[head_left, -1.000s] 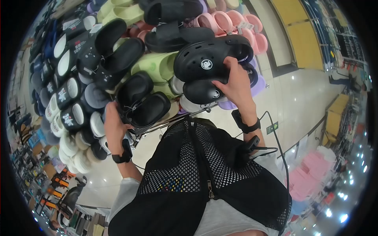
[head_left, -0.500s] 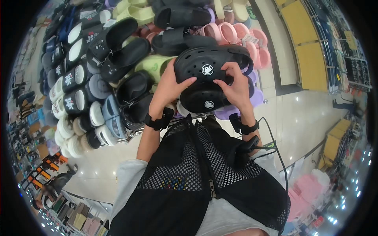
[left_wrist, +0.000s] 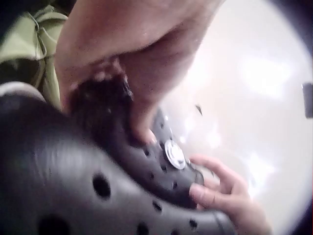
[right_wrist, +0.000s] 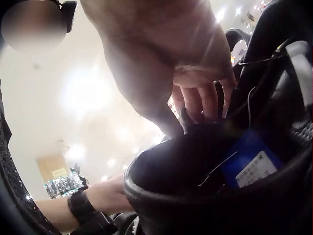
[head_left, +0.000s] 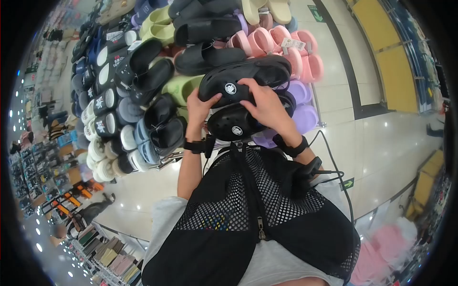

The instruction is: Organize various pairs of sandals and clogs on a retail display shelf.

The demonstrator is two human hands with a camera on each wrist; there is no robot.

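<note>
A pair of black clogs is in my hands, seen one above the other in the head view. The upper clog (head_left: 217, 82) has a round white badge, and so does the lower clog (head_left: 224, 125). My left hand (head_left: 197, 108) grips the upper one's toe, its thumb on top near the badge. On that clog's side, my right hand (head_left: 268, 106) pinches the upper with thumb and fingers. The left wrist view has the left thumb (left_wrist: 142, 129) pressed beside the vent holes. Inside a clog's opening hangs a blue tag (right_wrist: 252, 161) with a white label.
Rows of slippers crowd the rack: black slides (head_left: 162, 131) on the left, pink clogs (head_left: 298, 52) behind, purple ones (head_left: 303, 117) at the right. A metal rail (head_left: 164, 164) edges the rack's front. A cable (head_left: 347, 200) runs down my right side.
My left hand has left the black slides on the left and come over to the upper clog's toe. The clogs, gripped by my right hand throughout, have turned slightly and sit further left in view.
</note>
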